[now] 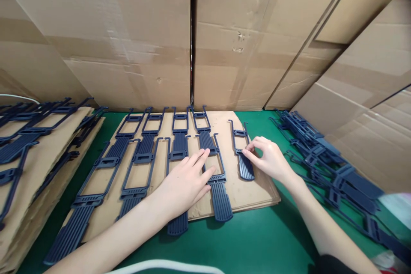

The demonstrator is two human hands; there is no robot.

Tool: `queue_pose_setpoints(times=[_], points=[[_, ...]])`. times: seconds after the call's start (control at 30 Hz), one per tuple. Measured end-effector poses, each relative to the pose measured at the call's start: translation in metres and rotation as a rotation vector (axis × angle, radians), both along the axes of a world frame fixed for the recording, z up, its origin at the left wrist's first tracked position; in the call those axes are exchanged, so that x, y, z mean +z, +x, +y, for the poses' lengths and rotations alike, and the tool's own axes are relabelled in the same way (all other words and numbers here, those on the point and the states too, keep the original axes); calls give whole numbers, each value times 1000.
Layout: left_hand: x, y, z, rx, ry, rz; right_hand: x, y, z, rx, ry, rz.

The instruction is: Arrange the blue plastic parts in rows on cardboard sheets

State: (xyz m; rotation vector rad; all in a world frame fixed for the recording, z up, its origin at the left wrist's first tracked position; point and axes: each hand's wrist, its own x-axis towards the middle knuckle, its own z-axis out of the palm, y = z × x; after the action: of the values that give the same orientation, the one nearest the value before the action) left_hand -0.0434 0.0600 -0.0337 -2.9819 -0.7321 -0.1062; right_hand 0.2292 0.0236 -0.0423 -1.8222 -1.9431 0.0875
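Several dark blue plastic frame parts point(141, 158) lie in rows on a cardboard sheet point(253, 188) on a green table point(257, 239). My left hand point(184, 182) lies flat with fingers stretched out, pressing on one part point(220, 195) near the sheet's middle. My right hand point(269, 158) pinches the side of a single blue part point(242, 154) at the sheet's right end, fingers curled on it.
A pile of loose blue parts point(327, 162) lies to the right. At the left, more blue parts point(28, 132) rest on stacked cardboard sheets point(48, 158). Large cardboard boxes point(128, 38) wall the back and right. A white curved edge point(163, 265) shows at the bottom.
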Motion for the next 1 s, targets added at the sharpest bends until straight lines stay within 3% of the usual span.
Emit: queue_pose_setpoints(times=[0.27, 0.5, 0.7, 0.83, 1.0], points=[[-5, 0, 2, -3, 13, -12, 0, -8, -5, 111, -22, -42], [-2, 0, 0, 0, 20, -6, -14, -26, 1, 30, 80, -163], [1, 1, 1, 13, 2, 18, -18, -36, 15, -4, 37, -188], [1, 0, 2, 2, 6, 9, -21, -40, 19, 41, 27, -156], [2, -2, 2, -2, 6, -12, -19, -41, 14, 38, 138, -11]])
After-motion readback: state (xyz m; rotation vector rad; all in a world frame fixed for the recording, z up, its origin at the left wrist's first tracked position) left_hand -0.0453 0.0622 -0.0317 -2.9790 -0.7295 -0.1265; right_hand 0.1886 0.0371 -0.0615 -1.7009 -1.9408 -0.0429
